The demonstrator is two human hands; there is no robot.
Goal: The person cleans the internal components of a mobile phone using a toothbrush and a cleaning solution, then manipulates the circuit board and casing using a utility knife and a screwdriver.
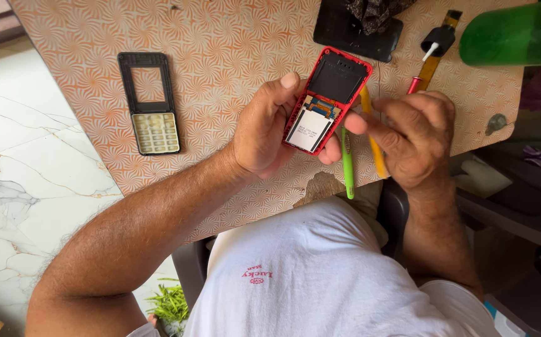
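your left hand [261, 134] grips the red phone [325, 100] by its left edge, thumb up along the side near the top, fingers curled behind it. the phone is held tilted above the tabletop [220, 37], its front cover off, a dark recess in the upper half and a small white screen [308, 129] with exposed parts just above it in the lower half. your right hand [417, 134] closes in on the phone's right edge, a fingertip touching the case near the screen, the other fingers bent; whether it pinches anything you cannot tell. a green tool [348, 165] and a yellow tool [375, 140] lie on the tabletop just under your hands. well to the left lies a black front frame [149, 103] with its pale keypad. a black cover [348, 31] and a green bottle [514, 34] sit at the far edge.
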